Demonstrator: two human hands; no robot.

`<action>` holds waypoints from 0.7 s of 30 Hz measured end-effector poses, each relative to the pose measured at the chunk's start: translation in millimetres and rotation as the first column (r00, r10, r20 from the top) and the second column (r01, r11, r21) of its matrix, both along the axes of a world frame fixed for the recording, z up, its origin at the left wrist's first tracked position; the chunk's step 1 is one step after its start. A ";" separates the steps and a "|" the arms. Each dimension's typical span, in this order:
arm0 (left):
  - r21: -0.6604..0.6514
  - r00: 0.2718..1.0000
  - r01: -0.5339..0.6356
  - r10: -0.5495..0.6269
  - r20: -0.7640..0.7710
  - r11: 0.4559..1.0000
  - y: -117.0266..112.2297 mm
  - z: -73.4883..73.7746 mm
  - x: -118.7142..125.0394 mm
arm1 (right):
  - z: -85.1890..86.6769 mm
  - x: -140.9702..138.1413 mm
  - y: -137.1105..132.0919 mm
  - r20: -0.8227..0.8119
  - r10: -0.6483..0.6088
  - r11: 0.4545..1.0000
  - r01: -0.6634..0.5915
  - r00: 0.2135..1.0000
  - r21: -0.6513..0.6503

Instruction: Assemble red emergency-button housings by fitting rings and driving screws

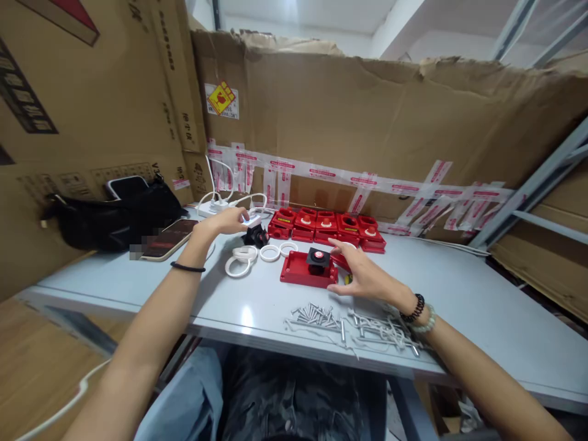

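Note:
My left hand (228, 221) reaches over the far left of the table, fingers bent loosely apart. It is beside black push-button parts (256, 236) and a white block; its fingertips are partly hidden, and no held thing shows. My right hand (361, 269) spreads thumb and fingers around the right end of a red box base (301, 271). Between thumb and fingers lies a red piece with a yellow label (348, 278), partly covered by the hand. A push button with a red top and black square plate (318, 257) stands upright in the base.
Several white rings (237, 266) lie left of the base. Red housings (327, 226) line the back. Loose screws (316, 315) and metal rods with strings (386, 331) lie near the front edge. At left are a phone (169, 239) and a black bag (114, 223). Cardboard (367, 116) walls the back.

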State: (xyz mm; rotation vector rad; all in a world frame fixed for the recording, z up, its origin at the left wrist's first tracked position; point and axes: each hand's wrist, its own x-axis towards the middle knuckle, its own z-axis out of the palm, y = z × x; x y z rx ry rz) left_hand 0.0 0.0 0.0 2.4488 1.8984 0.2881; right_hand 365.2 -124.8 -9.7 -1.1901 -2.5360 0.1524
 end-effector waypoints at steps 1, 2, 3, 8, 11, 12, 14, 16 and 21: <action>0.023 1.000 0.012 -0.012 0.009 1.000 -0.9 0.9 0.6 | -0.3 -0.1 0.3 0.000 0.001 1.000 -0.001 1.000 0.001; 0.047 0.999 0.027 -0.028 0.019 0.999 -2.1 1.9 2.3 | -0.6 -0.1 0.6 -0.002 0.004 1.000 -0.004 1.000 0.003; 0.070 0.998 0.046 -0.048 0.031 0.996 -3.7 2.7 5.1 | -0.9 -0.2 0.9 -0.005 0.006 1.000 -0.006 1.000 0.006; 0.225 0.962 0.249 -0.267 0.051 0.942 -11.2 0.5 30.5 | -2.5 1.6 2.3 -0.008 0.011 1.000 -0.011 1.000 0.001; 0.231 0.955 0.289 -0.298 0.004 0.929 -12.7 -5.4 42.8 | -3.7 4.9 3.4 -0.009 0.009 1.000 -0.009 1.000 0.008; 0.221 0.960 0.275 -0.280 -0.011 0.936 -12.5 -7.4 44.9 | -4.1 6.0 3.8 -0.010 0.009 1.000 -0.009 1.000 0.015; 0.193 0.969 0.245 -0.244 -0.030 0.950 -11.4 -10.9 46.4 | -4.9 8.1 4.5 -0.006 0.008 1.000 -0.007 1.000 0.023; 0.159 0.972 0.233 -0.231 -0.032 0.959 -9.9 -13.1 45.9 | -5.4 9.6 5.0 0.000 0.005 1.000 -0.005 1.000 0.022; 0.122 0.973 0.228 -0.232 0.014 0.966 -10.8 -11.0 45.0 | -5.0 12.1 5.2 0.004 0.010 1.000 -0.010 1.000 0.028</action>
